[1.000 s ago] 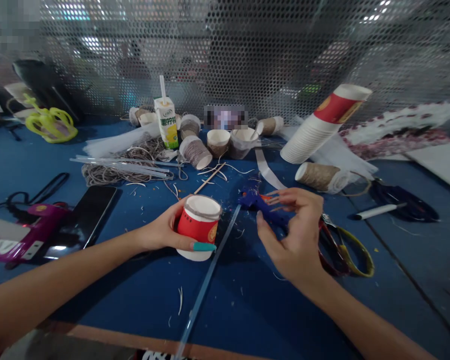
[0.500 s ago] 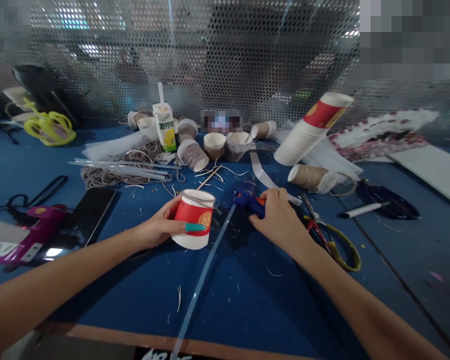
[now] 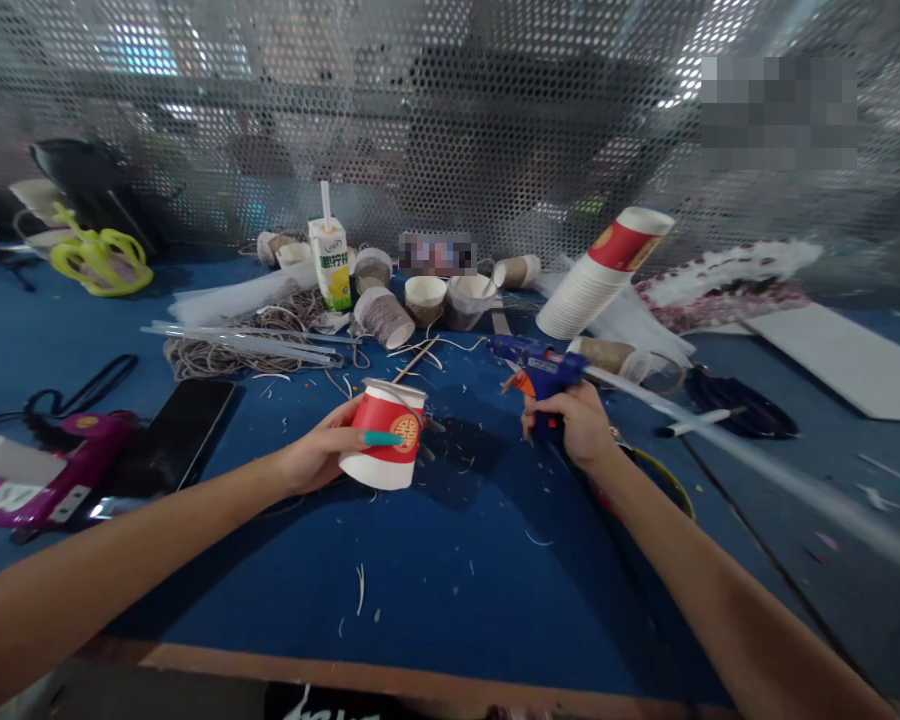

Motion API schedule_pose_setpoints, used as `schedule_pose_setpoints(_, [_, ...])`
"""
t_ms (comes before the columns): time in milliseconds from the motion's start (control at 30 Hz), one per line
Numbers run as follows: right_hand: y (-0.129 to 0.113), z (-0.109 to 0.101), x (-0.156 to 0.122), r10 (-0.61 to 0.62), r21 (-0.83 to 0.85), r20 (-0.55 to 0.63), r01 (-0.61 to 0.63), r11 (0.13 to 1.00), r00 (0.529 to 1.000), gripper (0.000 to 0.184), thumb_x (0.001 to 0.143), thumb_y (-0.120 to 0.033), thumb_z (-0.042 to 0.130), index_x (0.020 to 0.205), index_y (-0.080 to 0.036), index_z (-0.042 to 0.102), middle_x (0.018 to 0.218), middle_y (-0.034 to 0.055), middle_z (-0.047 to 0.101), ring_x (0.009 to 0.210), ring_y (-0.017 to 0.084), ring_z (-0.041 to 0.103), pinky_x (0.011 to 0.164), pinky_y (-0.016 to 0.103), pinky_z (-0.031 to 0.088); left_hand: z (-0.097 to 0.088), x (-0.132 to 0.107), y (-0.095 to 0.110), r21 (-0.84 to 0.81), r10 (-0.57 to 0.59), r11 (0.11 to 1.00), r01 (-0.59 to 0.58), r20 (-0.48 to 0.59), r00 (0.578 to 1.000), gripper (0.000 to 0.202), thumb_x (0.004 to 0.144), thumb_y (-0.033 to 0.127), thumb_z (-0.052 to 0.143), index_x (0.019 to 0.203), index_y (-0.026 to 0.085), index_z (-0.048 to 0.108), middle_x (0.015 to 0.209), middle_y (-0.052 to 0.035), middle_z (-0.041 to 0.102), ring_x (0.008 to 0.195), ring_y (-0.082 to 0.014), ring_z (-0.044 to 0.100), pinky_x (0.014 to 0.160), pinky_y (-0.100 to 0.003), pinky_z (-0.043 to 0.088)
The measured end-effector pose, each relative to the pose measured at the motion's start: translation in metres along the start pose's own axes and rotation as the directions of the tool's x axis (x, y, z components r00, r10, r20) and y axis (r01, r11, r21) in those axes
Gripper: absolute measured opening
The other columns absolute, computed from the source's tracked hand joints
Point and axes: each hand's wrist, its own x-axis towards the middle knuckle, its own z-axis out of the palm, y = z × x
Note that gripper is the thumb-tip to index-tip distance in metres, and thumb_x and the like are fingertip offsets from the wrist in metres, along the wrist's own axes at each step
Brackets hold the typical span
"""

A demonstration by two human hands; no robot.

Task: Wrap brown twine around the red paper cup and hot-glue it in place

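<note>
My left hand (image 3: 322, 455) is wrapped round a red and white paper cup (image 3: 382, 435), held tilted just above the blue table (image 3: 450, 580). My right hand (image 3: 574, 425) grips the handle of a blue hot glue gun (image 3: 536, 365), lifted off the table with its nozzle pointing left. A long clear glue stick (image 3: 757, 465) sticks out of the gun's back toward the right. The cup and the gun's nozzle are apart, with a gap of table between them.
A black phone (image 3: 169, 445) and a pink tool (image 3: 45, 475) lie at the left. Twine (image 3: 225, 345), twine-wrapped cups (image 3: 382, 315), a juice carton (image 3: 328, 260) and a cup stack (image 3: 604, 270) crowd the back. Scissors (image 3: 664, 475) lie under my right wrist; a marker (image 3: 701, 422) lies to the right.
My right hand closed on the glue gun and lifted it off the table, swinging its long glue stick from the lower left round to the right. The cup tilted slightly.
</note>
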Motion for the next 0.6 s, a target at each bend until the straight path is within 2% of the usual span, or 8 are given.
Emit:
schedule_pose_setpoints(100, [-0.010, 0.006, -0.009, 0.017, 0.145, 0.050, -0.024, 0.989, 0.999, 0.022, 0.061, -0.033, 0.048, 0.076, -0.019, 0.054, 0.040, -0.0052, 0.042, 0.029, 0.014, 0.042, 0.031, 0.029, 0.037, -0.002, 0.001, -0.002, -0.009, 0.002, 1.000, -0.002, 0.007, 1.000, 0.058, 0.053, 0.024, 0.079, 0.108, 0.016, 0.063, 0.104, -0.0121, 0.071, 0.086, -0.0245, 0.068, 0.074, -0.035, 0.053])
schedule_pose_setpoints(167, [-0.018, 0.011, -0.017, 0.015, 0.237, 0.106, -0.040, 0.971, 0.994, 0.028, 0.067, -0.043, 0.047, 0.076, -0.018, 0.056, 0.037, -0.0051, 0.042, 0.024, 0.013, 0.039, 0.027, 0.029, 0.034, -0.003, 0.002, -0.003, 0.001, 0.005, 1.000, -0.005, -0.012, 1.000, 0.059, 0.054, 0.023, 0.080, 0.110, 0.017, 0.061, 0.104, -0.0114, 0.070, 0.087, -0.0245, 0.068, 0.075, -0.035, 0.052])
schedule_pose_setpoints(233, [-0.023, 0.017, -0.027, 0.004, 0.354, 0.165, -0.063, 0.933, 0.986, 0.035, 0.071, -0.052, 0.053, 0.077, -0.018, 0.058, 0.039, -0.0046, 0.047, 0.022, 0.012, 0.037, 0.023, 0.028, 0.033, -0.003, 0.002, -0.005, 0.017, 0.018, 1.000, -0.017, -0.041, 0.999, 0.061, 0.054, 0.022, 0.081, 0.111, 0.019, 0.060, 0.104, -0.0101, 0.070, 0.088, -0.0244, 0.067, 0.077, -0.036, 0.052])
schedule_pose_setpoints(267, [-0.025, 0.020, -0.032, -0.003, 0.372, 0.157, -0.056, 0.927, 0.988, 0.035, 0.072, -0.053, 0.057, 0.076, -0.018, 0.059, 0.039, -0.0050, 0.048, 0.021, 0.011, 0.037, 0.022, 0.027, 0.033, -0.003, 0.003, -0.005, 0.028, 0.024, 0.999, -0.023, -0.054, 0.998, 0.061, 0.054, 0.022, 0.081, 0.111, 0.019, 0.059, 0.104, -0.0095, 0.070, 0.089, -0.0244, 0.067, 0.079, -0.037, 0.051])
schedule_pose_setpoints(367, [-0.028, 0.029, -0.044, 0.000, 0.298, 0.141, -0.043, 0.954, 0.990, 0.031, 0.076, -0.049, 0.066, 0.074, -0.019, 0.063, 0.035, -0.0057, 0.048, 0.023, 0.012, 0.043, 0.025, 0.026, 0.039, -0.001, 0.003, -0.006, 0.069, 0.042, 0.997, -0.036, -0.088, 0.995, 0.060, 0.055, 0.022, 0.083, 0.110, 0.020, 0.058, 0.105, -0.0088, 0.069, 0.091, -0.0244, 0.066, 0.081, -0.038, 0.051])
schedule_pose_setpoints(500, [-0.025, 0.035, -0.052, -0.007, 0.126, 0.136, -0.011, 0.992, 0.991, 0.030, 0.073, -0.049, 0.071, 0.072, -0.021, 0.063, 0.034, -0.0064, 0.049, 0.027, 0.015, 0.050, 0.032, 0.029, 0.047, 0.002, 0.004, -0.006, 0.109, 0.054, 0.993, -0.042, -0.113, 0.992, 0.062, 0.054, 0.022, 0.085, 0.109, 0.020, 0.057, 0.102, -0.0067, 0.069, 0.089, -0.0226, 0.066, 0.079, -0.037, 0.052])
schedule_pose_setpoints(600, [-0.013, 0.033, -0.056, 0.010, -0.008, 0.183, -0.009, 1.000, 0.983, 0.036, 0.077, -0.048, 0.068, 0.055, -0.022, 0.058, 0.035, -0.0049, 0.049, 0.029, 0.013, 0.050, 0.035, 0.029, 0.049, 0.001, 0.003, -0.007, 0.116, 0.047, 0.993, -0.035, -0.107, 0.993, 0.059, 0.055, 0.022, 0.084, 0.108, 0.021, 0.057, 0.100, -0.0056, 0.070, 0.088, -0.0225, 0.067, 0.079, -0.037, 0.052])
